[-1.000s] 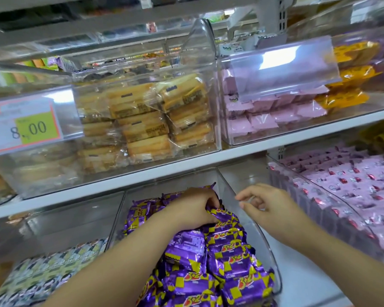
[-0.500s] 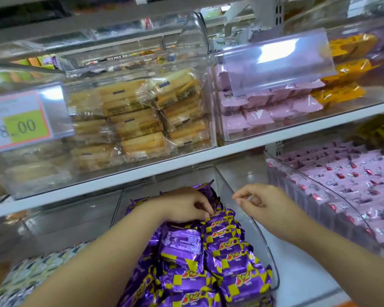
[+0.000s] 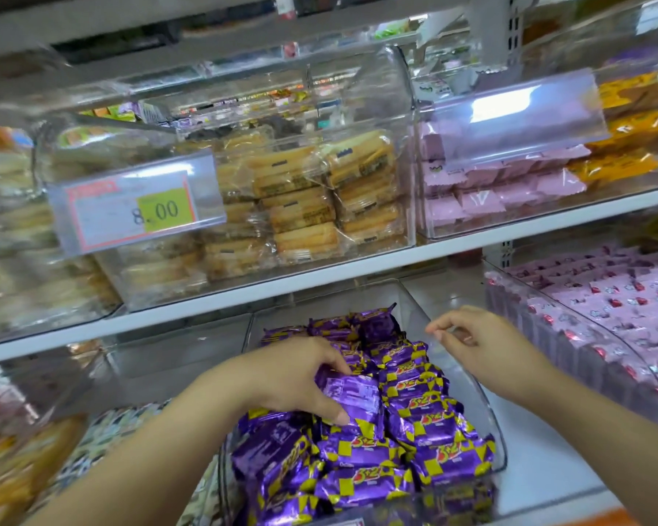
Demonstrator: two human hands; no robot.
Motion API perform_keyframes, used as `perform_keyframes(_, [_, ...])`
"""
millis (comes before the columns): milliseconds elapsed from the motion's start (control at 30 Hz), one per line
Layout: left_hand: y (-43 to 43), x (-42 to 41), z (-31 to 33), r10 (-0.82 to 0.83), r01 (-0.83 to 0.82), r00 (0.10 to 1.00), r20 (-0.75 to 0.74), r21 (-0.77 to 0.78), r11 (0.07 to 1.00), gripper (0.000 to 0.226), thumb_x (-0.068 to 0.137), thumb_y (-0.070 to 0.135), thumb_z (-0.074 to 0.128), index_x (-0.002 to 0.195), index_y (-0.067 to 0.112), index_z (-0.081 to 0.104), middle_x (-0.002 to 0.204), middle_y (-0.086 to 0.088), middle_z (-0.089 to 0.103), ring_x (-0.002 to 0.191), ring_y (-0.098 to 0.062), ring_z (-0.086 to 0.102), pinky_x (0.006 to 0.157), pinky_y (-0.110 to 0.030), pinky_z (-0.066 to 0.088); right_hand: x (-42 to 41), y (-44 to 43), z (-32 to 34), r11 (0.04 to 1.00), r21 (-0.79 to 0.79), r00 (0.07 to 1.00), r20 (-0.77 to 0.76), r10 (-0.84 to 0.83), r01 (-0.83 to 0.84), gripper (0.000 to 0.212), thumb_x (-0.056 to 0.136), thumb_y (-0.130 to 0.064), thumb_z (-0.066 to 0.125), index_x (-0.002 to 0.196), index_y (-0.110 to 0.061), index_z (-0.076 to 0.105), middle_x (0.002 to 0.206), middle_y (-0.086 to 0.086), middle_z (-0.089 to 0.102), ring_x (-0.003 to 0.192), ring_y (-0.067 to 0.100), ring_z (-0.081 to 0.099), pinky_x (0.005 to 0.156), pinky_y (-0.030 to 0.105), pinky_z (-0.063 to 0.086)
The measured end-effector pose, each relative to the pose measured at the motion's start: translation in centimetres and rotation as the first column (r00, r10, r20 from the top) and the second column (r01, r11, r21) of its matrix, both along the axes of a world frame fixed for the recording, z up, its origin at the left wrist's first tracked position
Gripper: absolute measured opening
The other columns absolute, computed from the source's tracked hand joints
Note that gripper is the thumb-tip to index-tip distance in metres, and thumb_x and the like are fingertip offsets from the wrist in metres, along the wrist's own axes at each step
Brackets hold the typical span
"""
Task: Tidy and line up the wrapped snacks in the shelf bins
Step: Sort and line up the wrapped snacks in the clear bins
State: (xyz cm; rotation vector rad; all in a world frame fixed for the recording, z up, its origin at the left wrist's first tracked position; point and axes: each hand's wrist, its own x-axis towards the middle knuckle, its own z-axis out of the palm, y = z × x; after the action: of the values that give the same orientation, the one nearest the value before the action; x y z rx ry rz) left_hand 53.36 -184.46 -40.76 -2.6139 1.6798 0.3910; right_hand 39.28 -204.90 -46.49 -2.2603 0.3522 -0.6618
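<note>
Clear bin (image 3: 471, 392) holding purple snacks (image 3: 426, 427), your left hand (image 3: 293, 377) gripping one pack (image 3: 358, 392), right hand (image 3: 479, 343) curling at its right edge, grip unclear, white shelf (image 3: 358, 271) running above.

purple-and-yellow checked snack wrappers (image 3: 426, 423), pink packets (image 3: 483, 201), yellow-green price tag (image 3: 164, 210)

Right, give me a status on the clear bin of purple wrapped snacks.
Done: the purple-and-yellow packets down the right side of the clear plastic bin lie face up in a neat overlapping row. In hand: the left hand grips one packet showing its plain back; the right hand hovers at the bin's right wall, grip unclear. Left: the front-left packets lie tilted and jumbled.
</note>
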Motion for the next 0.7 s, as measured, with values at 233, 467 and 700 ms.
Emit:
perform_keyframes(233, [0.5, -0.5, 0.1, 0.007, -0.043, 0.989, -0.15, -0.239, 0.97, 0.033, 0.075, 0.029, 0.079, 0.095, 0.028, 0.053, 0.076, 0.022, 0.051, 0.063, 0.015, 0.046, 0.058, -0.009, 0.033, 0.1, 0.1, 0.1, 1.0, -0.03, 1.0, 0.014, 0.001, -0.001, 0.031, 0.091, -0.011, 0.057, 0.078, -0.039, 0.059, 0.094, -0.008, 0.057, 0.083, 0.004, 0.055, 0.07, 0.002, 0.038])
perform_keyframes(467, [-1.0, -0.6, 0.0, -0.005, -0.14, 0.967, -0.254, -0.549, 0.824, 0.034, 0.083, 0.013, 0.07, 0.097, 0.037, 0.051, 0.094, 0.019, 0.059, 0.062, 0.007, 0.05, 0.061, -0.01, 0.038, -0.4, 3.0, 3.0, 0.959, 0.058, 0.961, 0.01, 0.276, -0.276, 0.032, 0.079, -0.011, 0.07, 0.09, -0.04, 0.062, 0.096, -0.021, 0.065, 0.09, -0.011, 0.057, 0.075, 0.0, 0.038])
perform_keyframes(700, [-3.3, 0.5, -0.5, -0.022, -0.249, 0.9, -0.436, -0.555, 0.794, 0.037, 0.084, 0.013, 0.07, 0.105, 0.04, 0.055, 0.102, 0.017, 0.062, 0.086, 0.006, 0.06, 0.082, -0.016, 0.048, -0.1, 1.4, 2.5, 0.994, 0.113, 0.968, 0.252, -0.02, -0.009, 0.03, 0.078, -0.009, 0.074, 0.086, -0.033, 0.058, 0.082, -0.017, 0.064, 0.075, -0.011, 0.059, 0.068, 0.005, 0.042])
